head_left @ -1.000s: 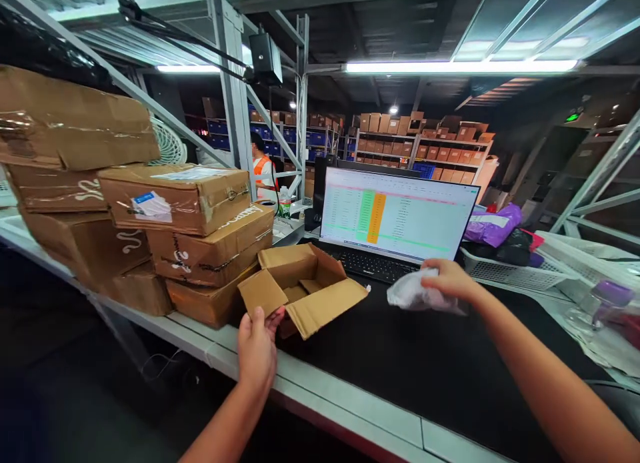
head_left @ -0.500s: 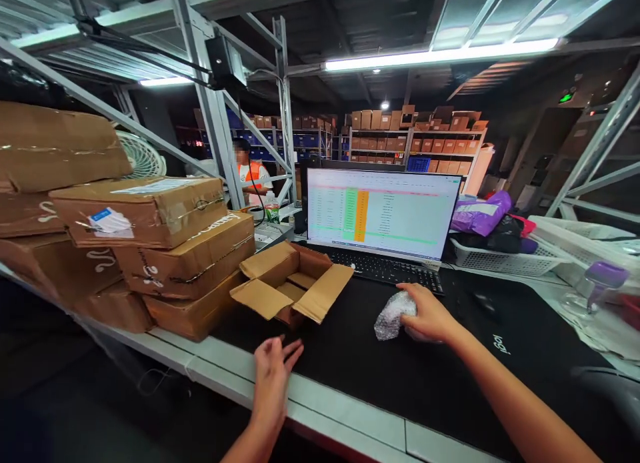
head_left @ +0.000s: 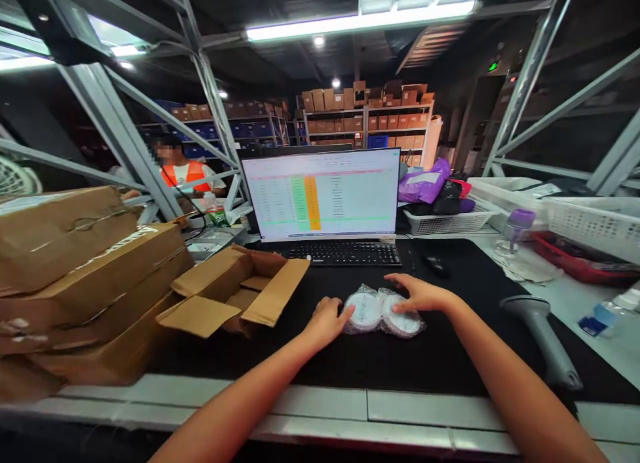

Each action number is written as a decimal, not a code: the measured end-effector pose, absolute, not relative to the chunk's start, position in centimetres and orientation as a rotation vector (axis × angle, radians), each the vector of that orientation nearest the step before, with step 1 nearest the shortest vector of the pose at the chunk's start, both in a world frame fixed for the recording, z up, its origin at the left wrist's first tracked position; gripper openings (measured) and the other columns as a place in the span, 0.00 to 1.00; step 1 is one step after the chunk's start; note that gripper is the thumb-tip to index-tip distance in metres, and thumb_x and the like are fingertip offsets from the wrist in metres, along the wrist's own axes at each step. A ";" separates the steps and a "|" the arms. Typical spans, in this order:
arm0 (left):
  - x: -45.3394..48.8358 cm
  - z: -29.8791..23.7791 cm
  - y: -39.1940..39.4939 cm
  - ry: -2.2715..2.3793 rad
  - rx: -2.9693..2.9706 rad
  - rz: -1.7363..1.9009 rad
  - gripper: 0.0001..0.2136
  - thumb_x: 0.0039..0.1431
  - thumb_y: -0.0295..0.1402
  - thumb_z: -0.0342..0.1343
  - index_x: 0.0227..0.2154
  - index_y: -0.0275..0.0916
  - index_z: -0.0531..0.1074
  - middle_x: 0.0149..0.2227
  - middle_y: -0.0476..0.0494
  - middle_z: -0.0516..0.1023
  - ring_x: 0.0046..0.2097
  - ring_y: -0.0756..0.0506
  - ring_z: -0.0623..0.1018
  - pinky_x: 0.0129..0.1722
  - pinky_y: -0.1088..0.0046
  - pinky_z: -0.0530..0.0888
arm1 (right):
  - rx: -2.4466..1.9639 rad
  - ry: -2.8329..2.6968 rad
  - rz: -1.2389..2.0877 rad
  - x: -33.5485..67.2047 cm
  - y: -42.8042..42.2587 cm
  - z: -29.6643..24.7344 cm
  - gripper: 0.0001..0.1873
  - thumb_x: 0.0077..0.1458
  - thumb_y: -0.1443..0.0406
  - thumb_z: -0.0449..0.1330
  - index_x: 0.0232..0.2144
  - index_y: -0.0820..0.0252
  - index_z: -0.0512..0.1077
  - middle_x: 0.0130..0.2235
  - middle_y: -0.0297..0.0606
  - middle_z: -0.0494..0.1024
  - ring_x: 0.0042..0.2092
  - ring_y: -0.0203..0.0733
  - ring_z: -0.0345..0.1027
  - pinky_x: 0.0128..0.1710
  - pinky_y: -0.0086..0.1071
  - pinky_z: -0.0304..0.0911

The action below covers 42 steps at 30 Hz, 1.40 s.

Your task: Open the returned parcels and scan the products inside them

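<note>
Two round white discs wrapped in clear bubble wrap lie side by side on the black desk mat. My left hand rests at the left disc, fingers curled with the fingertips touching the wrap. My right hand lies flat over the right disc, fingers stretched out. An open, seemingly empty cardboard box with its flaps spread stands just left of my left hand.
A stack of sealed cardboard parcels fills the left. A monitor with a spreadsheet and keyboard stand behind the discs. A barcode scanner lies at right, white baskets beyond. A person in an orange vest sits behind the shelving.
My right hand set the wrapped bundle down on the mat, where it now shows as two discs. My left hand left the box flap and came over to the bundle. The view swung right.
</note>
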<state>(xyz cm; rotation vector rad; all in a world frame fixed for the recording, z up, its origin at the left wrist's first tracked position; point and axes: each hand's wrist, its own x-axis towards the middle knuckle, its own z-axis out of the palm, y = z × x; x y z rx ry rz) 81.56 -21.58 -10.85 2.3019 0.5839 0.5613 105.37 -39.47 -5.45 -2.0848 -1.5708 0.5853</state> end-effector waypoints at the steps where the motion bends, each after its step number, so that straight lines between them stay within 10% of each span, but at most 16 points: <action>1: 82.6 -11.0 -21.1 0.571 2.294 0.558 0.15 0.53 0.47 0.59 0.29 0.38 0.73 0.36 0.37 0.74 0.43 0.36 0.74 0.49 0.58 0.68 | -2.117 -1.528 0.529 105.9 -39.9 -5.2 0.45 0.45 0.51 0.68 0.61 0.65 0.64 0.62 0.54 0.67 0.59 0.55 0.66 0.58 0.44 0.64; 6: 84.3 -11.9 -19.8 0.497 2.165 0.614 0.19 0.51 0.49 0.57 0.17 0.42 0.61 0.23 0.49 0.66 0.31 0.44 0.68 0.36 0.67 0.66 | -2.255 -1.570 0.550 106.2 -40.8 -4.7 0.10 0.48 0.65 0.63 0.36 0.60 0.76 0.37 0.37 0.80 0.39 0.42 0.72 0.40 0.34 0.67; 11: 83.3 -11.9 -19.7 0.475 1.848 0.697 0.21 0.57 0.56 0.48 0.27 0.42 0.61 0.27 0.48 0.71 0.31 0.45 0.71 0.32 0.71 0.67 | -2.210 -1.696 0.619 103.8 -39.0 -5.8 0.34 0.42 0.57 0.71 0.53 0.59 0.70 0.52 0.43 0.76 0.51 0.50 0.71 0.51 0.39 0.65; 14: 82.7 -11.2 -19.7 0.387 1.420 0.744 0.21 0.51 0.51 0.61 0.28 0.42 0.58 0.37 0.44 0.77 0.36 0.45 0.76 0.37 0.70 0.71 | -2.160 -1.743 0.632 103.3 -37.9 -6.7 0.43 0.37 0.54 0.74 0.56 0.61 0.70 0.55 0.47 0.74 0.56 0.56 0.67 0.58 0.45 0.61; 30: 80.5 -8.9 -20.2 0.550 1.468 1.159 0.12 0.61 0.45 0.56 0.40 0.44 0.66 0.22 0.55 0.63 0.23 0.48 0.62 0.23 0.75 0.60 | -1.791 -1.059 1.087 108.2 -40.0 -7.1 0.36 0.37 0.53 0.76 0.48 0.61 0.73 0.44 0.41 0.82 0.46 0.47 0.75 0.45 0.37 0.70; 36: 80.1 -9.3 -18.5 0.635 2.345 0.722 0.18 0.40 0.40 0.72 0.34 0.42 0.74 0.36 0.44 0.73 0.38 0.41 0.74 0.38 0.71 0.67 | -1.878 -0.727 0.580 109.8 -41.1 -6.0 0.34 0.38 0.52 0.74 0.46 0.61 0.73 0.42 0.44 0.82 0.39 0.44 0.75 0.34 0.32 0.68; 42: 80.6 -9.5 -17.9 0.532 2.172 0.600 0.05 0.47 0.26 0.54 0.26 0.42 0.72 0.32 0.45 0.76 0.37 0.41 0.75 0.40 0.69 0.67 | -1.606 -0.863 0.709 104.5 -39.5 -4.5 0.35 0.49 0.48 0.66 0.55 0.57 0.68 0.47 0.43 0.80 0.42 0.45 0.74 0.36 0.34 0.69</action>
